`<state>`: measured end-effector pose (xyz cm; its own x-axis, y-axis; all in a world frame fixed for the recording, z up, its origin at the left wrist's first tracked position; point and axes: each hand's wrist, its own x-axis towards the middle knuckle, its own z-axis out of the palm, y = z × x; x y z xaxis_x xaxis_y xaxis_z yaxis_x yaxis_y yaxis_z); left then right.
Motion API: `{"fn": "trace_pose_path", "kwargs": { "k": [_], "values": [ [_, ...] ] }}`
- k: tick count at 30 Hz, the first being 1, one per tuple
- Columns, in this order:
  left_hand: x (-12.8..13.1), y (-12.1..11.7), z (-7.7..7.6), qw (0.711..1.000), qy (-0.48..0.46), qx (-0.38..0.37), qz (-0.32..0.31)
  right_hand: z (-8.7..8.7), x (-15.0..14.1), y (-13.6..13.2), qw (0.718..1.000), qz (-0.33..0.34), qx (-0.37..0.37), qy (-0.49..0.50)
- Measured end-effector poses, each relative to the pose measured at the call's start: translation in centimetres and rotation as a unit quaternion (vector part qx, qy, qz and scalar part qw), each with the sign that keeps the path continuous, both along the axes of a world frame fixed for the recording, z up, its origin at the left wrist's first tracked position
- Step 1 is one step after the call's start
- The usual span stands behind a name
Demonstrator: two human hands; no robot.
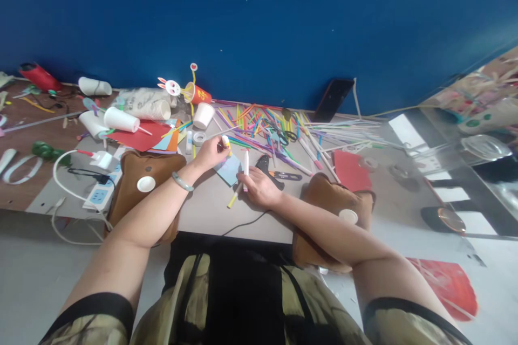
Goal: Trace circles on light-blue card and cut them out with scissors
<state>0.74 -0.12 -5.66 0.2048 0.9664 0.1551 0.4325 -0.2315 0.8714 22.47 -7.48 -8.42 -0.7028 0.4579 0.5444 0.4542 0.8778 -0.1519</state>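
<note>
Grey table: light-blue paper between left fingers and right fingers; coloured straws beyond both; red paper farther right.

Tabletop between brown cushions leaves passage; straws crowd beyond the blue paper.

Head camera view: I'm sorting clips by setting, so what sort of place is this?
Probably a handicraft workspace: thin coloured sticks lie scattered across the table, near a stack of paper cups and a rabbit-face cut-out.
</note>
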Motion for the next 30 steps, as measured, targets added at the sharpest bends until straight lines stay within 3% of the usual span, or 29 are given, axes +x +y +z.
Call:
{"fn": "trace_pose_path", "kwargs": {
  "k": [14,20,27,30],
  "values": [
    [-0.2,0.5,-1.0,1.0,0.019,0.016,0.003,-0.3,0.3,0.1,1.0,0.011,-0.025,-0.011],
    [-0.3,0.5,-0.4,0.999,0.041,0.018,-0.017,-0.2,0.2,0.1,1.0,0.015,-0.017,-0.004],
    [-0.5,0.7,0.6,0.993,0.097,0.032,-0.056,1.3,0.9,0.6,0.998,0.024,-0.061,0.006],
    [-0.6,0.8,0.5,0.992,0.097,0.034,-0.072,2.5,1.3,0.5,0.995,-0.023,-0.096,0.015]
  ]
}}
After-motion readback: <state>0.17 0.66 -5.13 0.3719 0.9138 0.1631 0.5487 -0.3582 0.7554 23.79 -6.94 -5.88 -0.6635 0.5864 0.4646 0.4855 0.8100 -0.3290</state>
